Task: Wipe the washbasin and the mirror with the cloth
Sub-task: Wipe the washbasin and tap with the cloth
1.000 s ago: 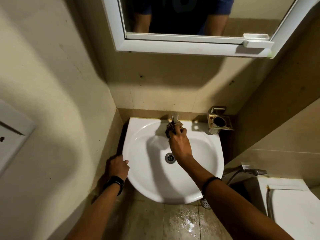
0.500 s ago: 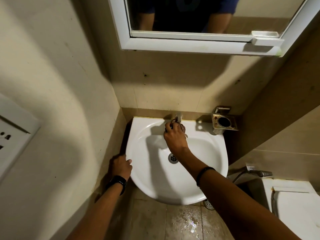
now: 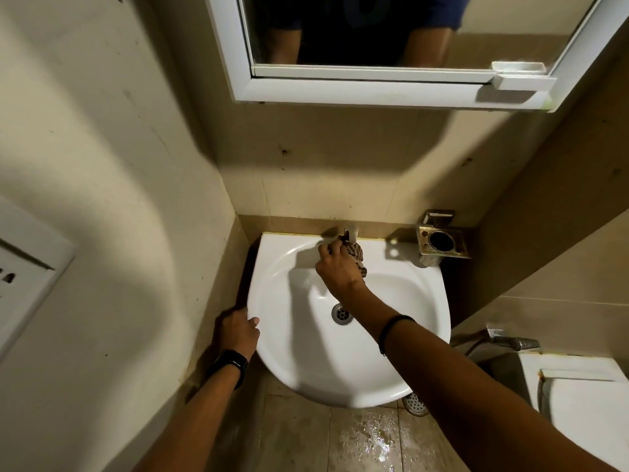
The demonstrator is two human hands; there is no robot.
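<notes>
A white washbasin (image 3: 306,366) hangs in the corner, its drain (image 3: 341,313) at the middle. My right hand (image 3: 337,270) reaches to the basin's back rim and grips a bunched striped cloth (image 3: 356,255), pressed against the base of the tap (image 3: 350,231). The tap is mostly hidden by hand and cloth. My left hand (image 3: 236,330) clasps the basin's left rim, next to the wall. Above hangs the white-framed mirror (image 3: 357,32), which reflects a dark shirt and two arms.
A brass holder (image 3: 442,241) is fixed to the wall right of the tap. A toilet cistern (image 3: 578,403) and a spray hose (image 3: 510,342) stand at the lower right. A switch plate (image 3: 23,267) sits on the left wall. The floor tiles (image 3: 367,441) below are wet.
My right hand with the cloth has shifted slightly left and back, up against the tap's base. The camera has moved a little; the left hand keeps its hold on the rim.
</notes>
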